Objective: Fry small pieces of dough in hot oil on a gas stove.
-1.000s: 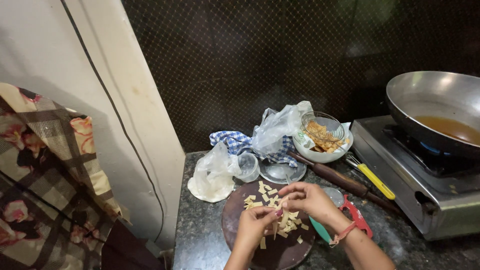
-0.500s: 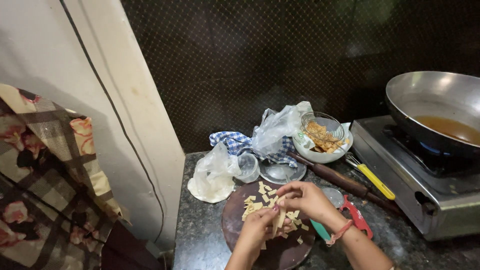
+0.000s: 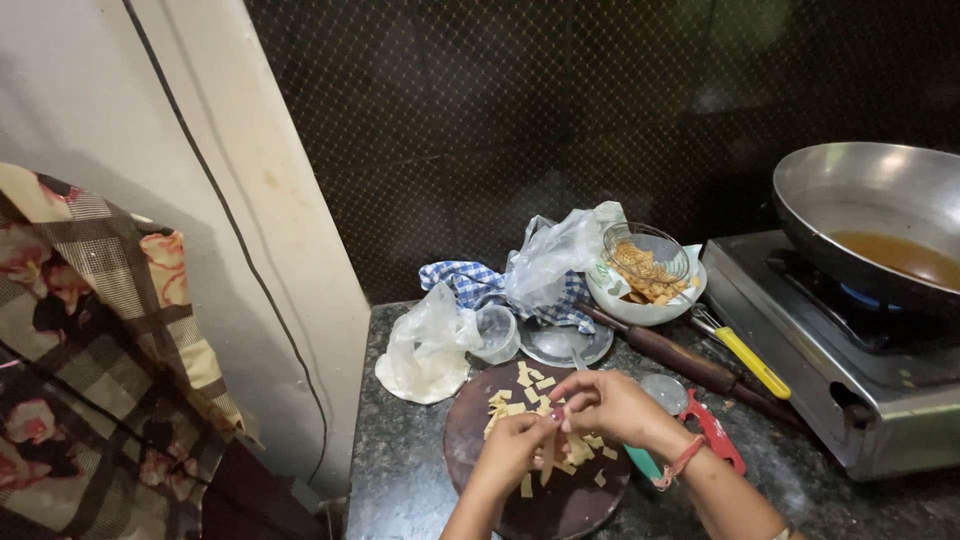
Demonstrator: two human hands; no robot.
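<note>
dough strip [image 3: 549, 452]: both hands are pinching it over the round dark board [image 3: 560, 505], near the 6 o'clock edge of the frame.
left hand [image 3: 518, 445]: fingers closing on the strip's lower part.
right hand [image 3: 603, 403]: fingertips curling in, nipping the top end.
handling: I'm guessing it's light, soft and floppy, tearing easily, so gripping both ends gently looks right.
cut dough pieces [image 3: 530, 385]: lying scattered on the board around the hands.
packaging: a crumpled clear plastic bag [image 3: 428, 345] is sitting at 10 o'clock from the board, another clear bag [image 3: 552, 258] at 12, on a blue checked cloth [image 3: 468, 283].
surface [image 3: 400, 470]: dark speckled stone.
</note>
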